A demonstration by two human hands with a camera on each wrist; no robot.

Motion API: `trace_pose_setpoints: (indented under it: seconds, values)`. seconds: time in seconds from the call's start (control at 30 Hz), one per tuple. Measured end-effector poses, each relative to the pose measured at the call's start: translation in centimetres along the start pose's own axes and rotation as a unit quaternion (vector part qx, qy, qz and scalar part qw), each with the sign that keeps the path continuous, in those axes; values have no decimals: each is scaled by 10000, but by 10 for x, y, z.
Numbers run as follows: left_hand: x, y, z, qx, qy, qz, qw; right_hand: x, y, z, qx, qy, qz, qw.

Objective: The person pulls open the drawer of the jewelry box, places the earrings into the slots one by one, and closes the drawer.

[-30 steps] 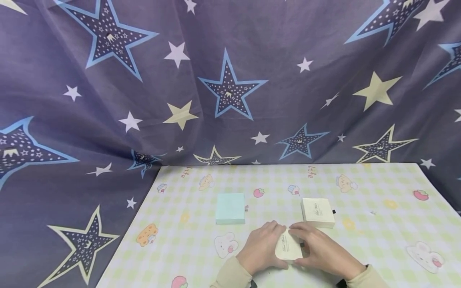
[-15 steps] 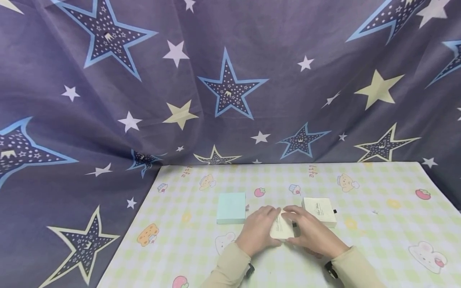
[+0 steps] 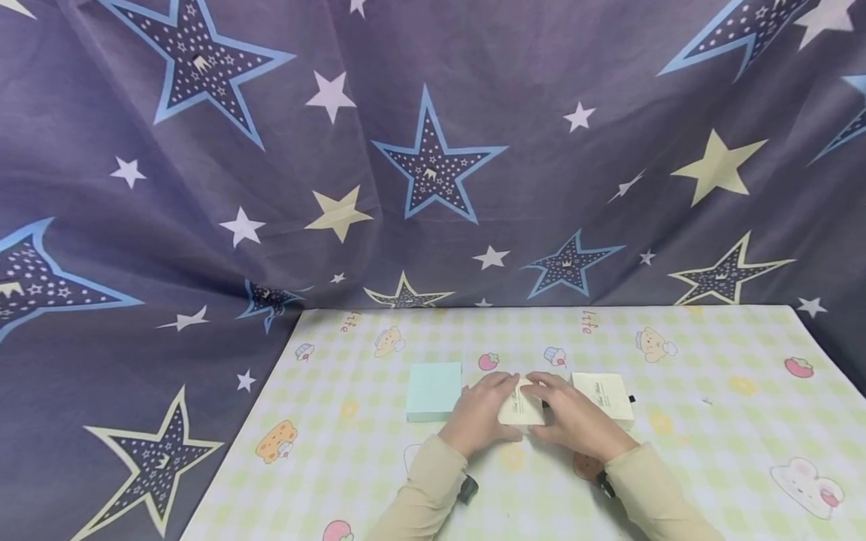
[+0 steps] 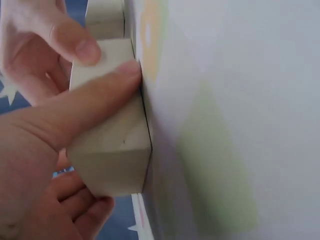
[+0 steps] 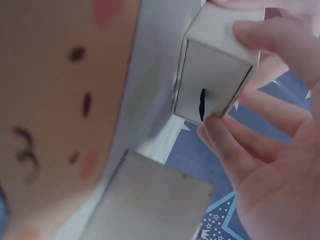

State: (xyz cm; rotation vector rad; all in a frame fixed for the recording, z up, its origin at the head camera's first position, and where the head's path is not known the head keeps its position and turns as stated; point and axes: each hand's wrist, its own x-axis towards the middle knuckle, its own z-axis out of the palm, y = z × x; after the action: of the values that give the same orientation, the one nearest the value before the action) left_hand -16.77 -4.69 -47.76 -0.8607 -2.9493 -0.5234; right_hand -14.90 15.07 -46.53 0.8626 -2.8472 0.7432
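Both hands hold a small cream drawer box [image 3: 519, 409] with dark lettering on its top, between the other two boxes. The left hand [image 3: 479, 415] grips its left side, thumb along the near face of the box [image 4: 112, 172] in the left wrist view. The right hand [image 3: 575, 422] grips it from the right, thumb on the near face. A black pull tab [image 5: 202, 105] sticks out of the box's right end in the right wrist view. The box's underside is on or very close to the tabletop; I cannot tell which.
A mint-green box [image 3: 433, 391] lies just left of the left hand. Another cream box [image 3: 604, 394] with a black tab lies behind the right forearm. The checked, cartoon-printed tablecloth [image 3: 717, 481] runs back to a purple star-patterned curtain [image 3: 514, 188].
Both hands have carried or slid the cream box away from the person and a little left, bringing it between the mint-green box and the other cream box. Those two boxes stay put.
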Motion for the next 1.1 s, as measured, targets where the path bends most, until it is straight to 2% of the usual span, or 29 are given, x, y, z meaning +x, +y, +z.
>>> trace_pose_setpoints:
  seconds: [0.13,0.37,0.5,0.67,0.93,1.03,1.1]
  values:
    - [1,-5,0,-314,-97,-89,9994,2,2,-2,101,-103,-52,9999]
    - [0,-4,4,-283,-219,-79,9993,-2,0,0,93,-199,86,9997]
    - [-1,-3,3,-256,-178,-29,9995,-3,-5,2,12,30,9,10000]
    - [-7,-5,0,-575,-78,34,9983,1,-12,4,37,426,-277,9987]
    - [-23,-20,-17,-519,340,209,9979,12,-24,7,201,409,-252,9986]
    - [-29,-29,-26,-467,386,71,9981,17,-30,10,295,423,-264,9983]
    - [-32,-35,-31,-495,370,-134,9980,21,-34,13,396,423,-236,9980]
